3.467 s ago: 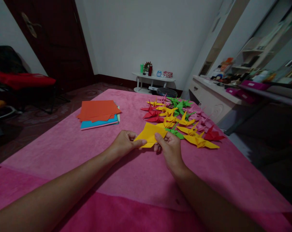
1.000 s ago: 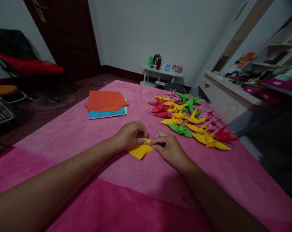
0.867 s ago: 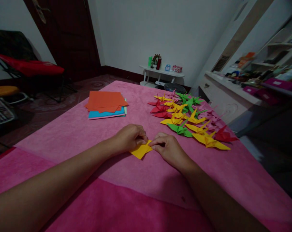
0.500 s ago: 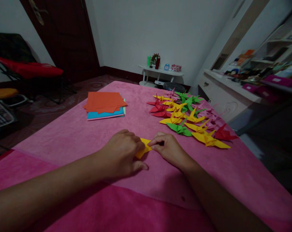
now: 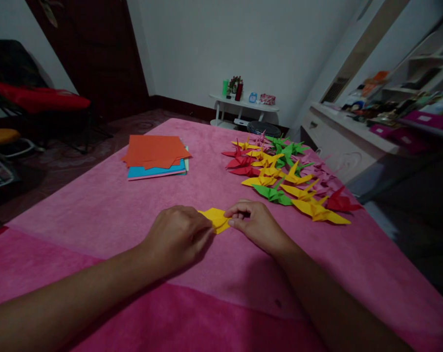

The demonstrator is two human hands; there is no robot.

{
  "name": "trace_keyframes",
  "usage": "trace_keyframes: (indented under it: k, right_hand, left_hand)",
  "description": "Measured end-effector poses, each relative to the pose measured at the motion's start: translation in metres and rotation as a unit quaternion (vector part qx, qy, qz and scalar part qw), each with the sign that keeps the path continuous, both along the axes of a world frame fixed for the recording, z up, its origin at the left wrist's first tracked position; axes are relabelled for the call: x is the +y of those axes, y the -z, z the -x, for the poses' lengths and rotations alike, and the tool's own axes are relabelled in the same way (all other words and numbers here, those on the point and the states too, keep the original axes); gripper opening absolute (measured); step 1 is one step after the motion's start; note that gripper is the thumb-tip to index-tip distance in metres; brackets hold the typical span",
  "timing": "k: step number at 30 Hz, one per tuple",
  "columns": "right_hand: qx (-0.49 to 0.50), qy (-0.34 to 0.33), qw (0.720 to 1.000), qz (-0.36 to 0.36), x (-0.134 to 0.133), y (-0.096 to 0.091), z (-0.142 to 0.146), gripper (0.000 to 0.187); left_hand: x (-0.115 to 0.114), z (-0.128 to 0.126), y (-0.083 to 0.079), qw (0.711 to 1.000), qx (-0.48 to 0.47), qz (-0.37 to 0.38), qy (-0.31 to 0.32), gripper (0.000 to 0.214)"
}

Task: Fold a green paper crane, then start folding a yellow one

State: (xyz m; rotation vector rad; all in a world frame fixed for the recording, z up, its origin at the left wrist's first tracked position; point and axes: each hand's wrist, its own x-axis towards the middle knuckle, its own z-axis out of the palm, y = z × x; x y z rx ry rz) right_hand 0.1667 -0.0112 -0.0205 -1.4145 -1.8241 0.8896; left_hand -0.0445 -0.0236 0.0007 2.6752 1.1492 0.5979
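Note:
A folded yellow paper (image 5: 216,217) lies flat on the pink cloth (image 5: 107,210) between my hands. My left hand (image 5: 177,237) rests on its left part with fingers curled, pressing down on it and hiding much of it. My right hand (image 5: 253,225) pinches the paper's right edge between thumb and fingers. Only a small yellow corner shows between the two hands.
A stack of paper sheets (image 5: 153,155), orange on top and blue beneath, lies at the back left. Several folded paper cranes (image 5: 283,178) in yellow, red, green and pink are spread at the back right. A white side table (image 5: 243,108), a dresser (image 5: 335,142) and a chair (image 5: 34,102) stand around.
The yellow paper went from held up in the air to lying flat on the cloth. My left hand slid over it and presses it. The view shifted slightly.

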Motion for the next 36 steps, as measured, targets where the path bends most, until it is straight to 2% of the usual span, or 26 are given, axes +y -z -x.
trace_keyframes:
  k: [5, 18, 22, 27, 31, 36]
  right_hand:
    - [0.032, -0.006, 0.999, 0.012, 0.000, -0.002, 0.001, 0.017]
    - [-0.020, 0.027, 0.999, -0.007, -0.003, 0.000, 0.009, 0.005]
    - [-0.047, 0.029, 0.998, -0.020, -0.002, 0.002, 0.010, 0.007]
    - [-0.058, 0.026, 0.998, -0.030, -0.002, 0.002, 0.010, 0.007]
    - [-0.052, 0.026, 0.998, -0.033, -0.002, 0.003, 0.013, 0.003]
    - [-0.062, 0.021, 0.997, -0.039, -0.003, 0.003, 0.018, 0.002]
  left_hand:
    - [0.002, 0.001, 0.003, 0.996, -0.060, 0.058, -0.041, 0.020]
    - [0.005, 0.001, 0.007, 0.987, -0.119, 0.105, -0.035, 0.016]
    - [0.009, 0.006, 0.007, 0.973, -0.143, 0.181, -0.028, 0.017]
    - [0.017, 0.018, 0.008, 0.937, -0.184, 0.295, -0.024, 0.018]
    - [0.020, 0.021, 0.013, 0.941, -0.195, 0.276, -0.011, 0.014]
    - [0.020, 0.019, 0.015, 0.958, -0.163, 0.234, -0.042, 0.012]
